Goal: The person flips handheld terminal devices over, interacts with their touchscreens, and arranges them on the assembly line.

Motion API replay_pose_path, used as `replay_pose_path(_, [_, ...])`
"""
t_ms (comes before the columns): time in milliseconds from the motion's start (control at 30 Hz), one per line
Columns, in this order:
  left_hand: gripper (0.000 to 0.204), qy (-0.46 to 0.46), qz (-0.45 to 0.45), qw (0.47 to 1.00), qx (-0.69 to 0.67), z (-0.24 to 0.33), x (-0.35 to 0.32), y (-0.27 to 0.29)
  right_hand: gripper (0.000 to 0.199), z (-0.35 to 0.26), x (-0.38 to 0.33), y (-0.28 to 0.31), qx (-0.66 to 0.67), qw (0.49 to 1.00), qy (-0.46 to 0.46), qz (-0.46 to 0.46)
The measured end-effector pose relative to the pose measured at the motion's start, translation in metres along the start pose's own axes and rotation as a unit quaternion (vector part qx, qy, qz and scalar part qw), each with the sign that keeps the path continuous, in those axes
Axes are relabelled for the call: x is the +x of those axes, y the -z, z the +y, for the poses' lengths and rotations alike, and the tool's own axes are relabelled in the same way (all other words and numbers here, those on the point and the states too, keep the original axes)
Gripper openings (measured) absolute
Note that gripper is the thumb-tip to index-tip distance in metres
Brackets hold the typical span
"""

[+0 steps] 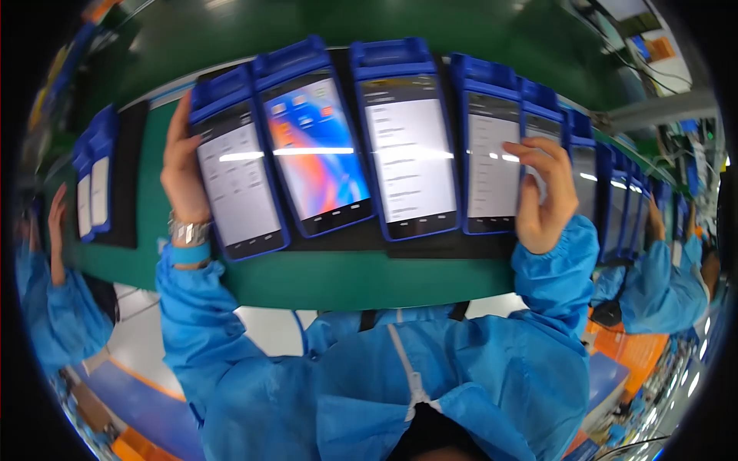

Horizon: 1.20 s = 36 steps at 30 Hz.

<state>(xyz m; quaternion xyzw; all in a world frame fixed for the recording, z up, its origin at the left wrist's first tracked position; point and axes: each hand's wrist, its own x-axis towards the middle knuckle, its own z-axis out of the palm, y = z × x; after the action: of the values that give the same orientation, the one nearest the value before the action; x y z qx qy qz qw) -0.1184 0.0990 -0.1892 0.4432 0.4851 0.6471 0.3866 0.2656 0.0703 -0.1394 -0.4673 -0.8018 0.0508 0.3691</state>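
A row of blue-framed handheld terminals with touch screens lies before me. My left hand (184, 173) grips the left edge of the leftmost terminal (242, 184), thumb by its screen, which shows a grid of icons. Beside it a tilted terminal (315, 154) shows a colourful home screen. The middle terminal (411, 154) displays a white list. My right hand (547, 192) is over the fourth terminal (488, 184), holding nothing, fingers bent and apart. One fingertip is at that list screen; whether it touches I cannot tell. Partly behind this hand is another terminal (542, 127).
Black mats (453, 247) lie under the terminals on the green table (346, 280). More terminals (619, 203) line the right side, where a co-worker in blue (665, 284) sits. At left, another person's hand (58, 223) is near two terminals (96, 180).
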Motion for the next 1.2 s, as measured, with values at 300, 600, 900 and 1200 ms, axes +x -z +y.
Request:
replay_pose_path(300, [0.08,0.036,-0.058,0.998,0.003,0.004,-0.006,0.007,0.03,-0.002,0.002,-0.005,-0.003,1.0,-0.012,-0.001])
replay_pose_path(600, [0.074,0.014,-0.004,1.0,0.008,0.0,-0.003,-0.001,0.026,-0.009,-0.035,0.013,-0.017,0.99,0.114,-0.076])
replay_pose_path(900, [0.071,0.063,-0.046,0.997,-0.017,-0.002,-0.001,0.006,0.014,-0.006,-0.068,0.004,-0.07,0.983,0.159,-0.052])
replay_pose_path(1200, [0.073,0.072,-0.041,0.996,-0.013,-0.002,0.0,0.01,0.018,-0.003,-0.068,0.005,-0.042,0.989,0.142,-0.011])
